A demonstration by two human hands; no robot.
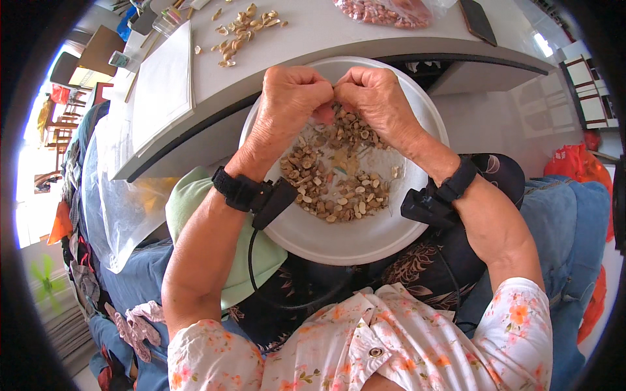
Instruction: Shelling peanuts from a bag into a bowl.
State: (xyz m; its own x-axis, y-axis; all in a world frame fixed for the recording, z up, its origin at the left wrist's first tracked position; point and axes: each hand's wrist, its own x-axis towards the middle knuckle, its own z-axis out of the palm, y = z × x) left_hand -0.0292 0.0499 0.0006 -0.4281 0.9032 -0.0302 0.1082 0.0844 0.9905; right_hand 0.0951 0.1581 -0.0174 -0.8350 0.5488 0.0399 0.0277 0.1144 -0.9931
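Observation:
Over the far half of a large white basin my left hand and my right hand meet at the fingertips. Both are closed in a pinch, and whatever sits between the fingers is too small and covered to make out. Below them, broken peanut shells lie spread over the basin's bottom, with pale halves and brown bits mixed in. The basin rests at my lap, partly under the table edge. On the table, to the left, is a loose pile of unshelled peanuts.
A clear plastic bag of reddish peanut kernels lies at the far edge beside a dark phone. White paper covers the table's left end. A pale green cloth and a plastic sheet hang left of the basin.

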